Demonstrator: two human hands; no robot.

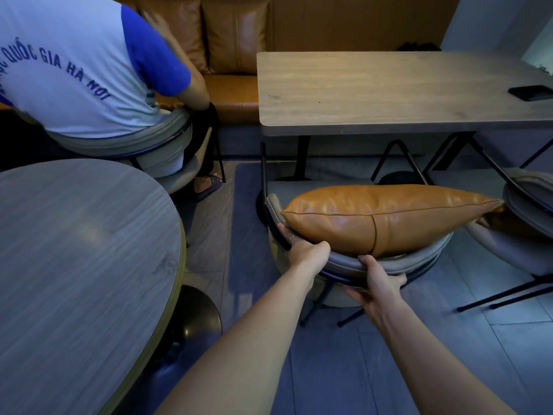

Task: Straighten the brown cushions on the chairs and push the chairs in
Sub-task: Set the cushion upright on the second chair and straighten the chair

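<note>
Brown cushion [386, 217] on chair [344, 265] | both hands' fingers clamped on backrest just below cushion

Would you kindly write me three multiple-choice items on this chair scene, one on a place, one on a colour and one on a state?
1. Where does the phone lie?
A. on the rectangular table
B. on the round table
C. on the floor

2. What colour is the cushion on the near chair?
A. grey
B. brown
C. blue

3. What are the two hands doing?
A. lifting the cushion
B. resting on the round table
C. gripping the chair's backrest

Key:
1 A: the phone lies near the right end of the rectangular table.
2 B: the cushion is tan-brown leather, on the grey chair.
3 C: the left hand and the right hand both clasp the backrest rim, beside the cushion.
</note>
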